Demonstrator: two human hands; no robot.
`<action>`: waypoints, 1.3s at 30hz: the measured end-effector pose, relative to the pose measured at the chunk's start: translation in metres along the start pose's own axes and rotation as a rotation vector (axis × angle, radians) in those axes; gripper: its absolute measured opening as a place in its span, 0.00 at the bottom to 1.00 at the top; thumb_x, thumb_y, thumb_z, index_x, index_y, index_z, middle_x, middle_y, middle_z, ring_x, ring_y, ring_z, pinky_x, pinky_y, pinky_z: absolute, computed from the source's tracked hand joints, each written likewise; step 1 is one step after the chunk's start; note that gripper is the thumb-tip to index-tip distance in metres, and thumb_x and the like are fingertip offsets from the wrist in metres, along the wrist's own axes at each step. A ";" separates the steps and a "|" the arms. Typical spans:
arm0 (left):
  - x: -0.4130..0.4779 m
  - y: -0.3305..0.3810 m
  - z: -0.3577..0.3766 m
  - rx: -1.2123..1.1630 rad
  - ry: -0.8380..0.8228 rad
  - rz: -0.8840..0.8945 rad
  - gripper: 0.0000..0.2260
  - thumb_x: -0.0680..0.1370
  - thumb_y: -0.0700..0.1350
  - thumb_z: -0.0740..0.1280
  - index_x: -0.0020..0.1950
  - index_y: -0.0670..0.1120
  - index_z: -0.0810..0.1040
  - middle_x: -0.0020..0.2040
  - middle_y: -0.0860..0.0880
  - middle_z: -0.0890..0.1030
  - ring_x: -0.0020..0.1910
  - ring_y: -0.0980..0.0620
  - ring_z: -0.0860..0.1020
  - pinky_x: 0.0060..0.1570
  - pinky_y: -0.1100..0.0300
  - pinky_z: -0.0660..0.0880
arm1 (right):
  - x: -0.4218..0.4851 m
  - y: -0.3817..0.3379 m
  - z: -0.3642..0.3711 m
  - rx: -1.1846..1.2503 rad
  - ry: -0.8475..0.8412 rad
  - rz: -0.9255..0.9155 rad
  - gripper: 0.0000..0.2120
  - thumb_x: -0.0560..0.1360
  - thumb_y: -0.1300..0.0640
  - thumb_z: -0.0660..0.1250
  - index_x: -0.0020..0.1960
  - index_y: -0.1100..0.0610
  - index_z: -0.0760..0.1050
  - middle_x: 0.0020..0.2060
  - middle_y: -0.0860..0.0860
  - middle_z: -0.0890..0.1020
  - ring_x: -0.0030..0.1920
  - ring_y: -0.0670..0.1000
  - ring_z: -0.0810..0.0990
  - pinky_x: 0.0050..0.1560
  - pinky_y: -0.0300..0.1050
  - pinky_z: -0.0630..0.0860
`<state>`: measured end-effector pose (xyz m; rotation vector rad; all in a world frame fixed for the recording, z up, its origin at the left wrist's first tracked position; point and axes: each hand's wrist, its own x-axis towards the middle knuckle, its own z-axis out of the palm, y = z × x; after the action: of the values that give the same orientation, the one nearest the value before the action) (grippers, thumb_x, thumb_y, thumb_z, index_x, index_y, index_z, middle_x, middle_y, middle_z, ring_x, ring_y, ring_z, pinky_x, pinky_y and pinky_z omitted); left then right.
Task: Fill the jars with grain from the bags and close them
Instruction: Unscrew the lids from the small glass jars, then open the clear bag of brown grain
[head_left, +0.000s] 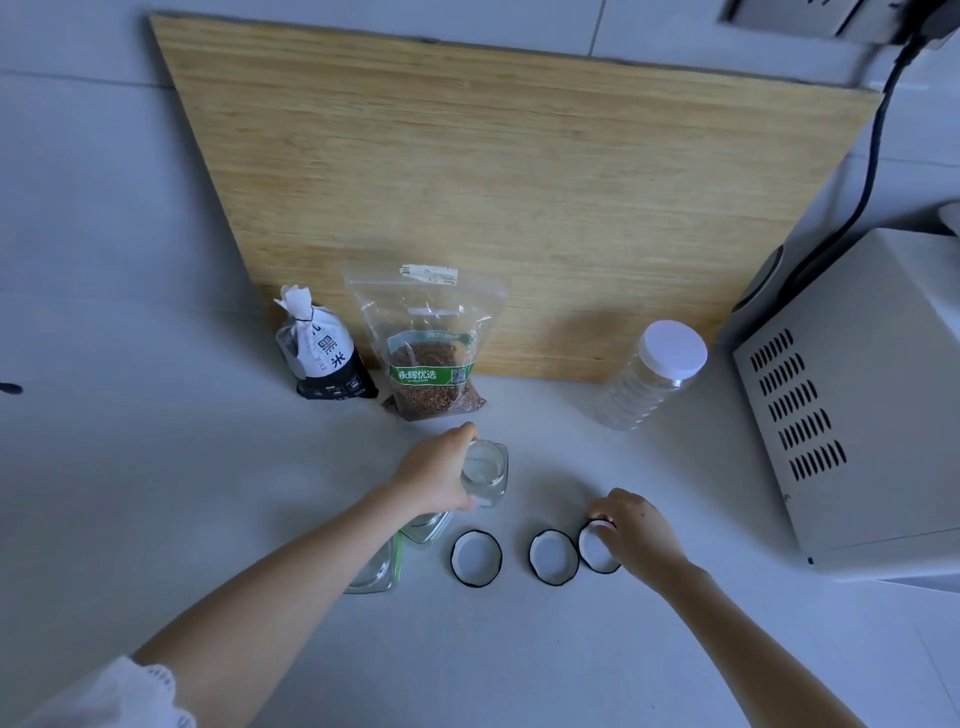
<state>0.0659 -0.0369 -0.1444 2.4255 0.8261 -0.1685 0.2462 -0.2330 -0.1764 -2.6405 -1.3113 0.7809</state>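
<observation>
My left hand (434, 473) grips an empty open glass jar (488, 470) on the white counter. Two more open glass jars (428, 527) (374, 571) stand near it, partly hidden under my left forearm. My right hand (636, 530) pinches a black-rimmed lid (596, 551), tilted up on its edge. Two other lids (476, 557) (553, 557) lie upside down beside it. Behind stand a black-and-white rice bag (324, 356) and a clear zip bag of brown grain (431, 358).
A large wooden board (519, 182) leans against the tiled wall. A tall clear plastic jar with a white cap (652, 374) stands at the right. A beige appliance (857, 405) with vents and a black cable (878, 130) fills the right side.
</observation>
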 end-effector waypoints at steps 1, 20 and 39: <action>0.000 0.000 -0.001 0.009 -0.024 -0.004 0.28 0.63 0.50 0.76 0.57 0.45 0.67 0.52 0.50 0.78 0.46 0.47 0.76 0.38 0.57 0.69 | 0.000 -0.001 0.000 -0.008 0.003 -0.001 0.10 0.74 0.60 0.62 0.50 0.53 0.80 0.43 0.48 0.74 0.46 0.49 0.72 0.40 0.41 0.67; -0.017 -0.015 -0.053 -0.252 -0.139 -0.075 0.21 0.73 0.50 0.70 0.64 0.49 0.72 0.62 0.54 0.75 0.61 0.56 0.73 0.61 0.61 0.69 | 0.047 -0.104 -0.056 0.410 0.175 -0.123 0.18 0.74 0.55 0.70 0.62 0.57 0.74 0.49 0.52 0.79 0.47 0.50 0.78 0.54 0.46 0.75; 0.017 0.007 -0.123 -1.337 0.537 -0.407 0.12 0.77 0.46 0.66 0.36 0.40 0.77 0.33 0.44 0.79 0.30 0.50 0.76 0.32 0.62 0.77 | 0.100 -0.224 -0.134 -0.176 0.563 -0.478 0.11 0.79 0.56 0.59 0.53 0.56 0.80 0.45 0.54 0.82 0.49 0.59 0.78 0.44 0.46 0.65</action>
<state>0.0767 0.0355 -0.0432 1.0137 1.1287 0.6990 0.2002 0.0029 -0.0336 -2.2377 -1.7569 -0.1366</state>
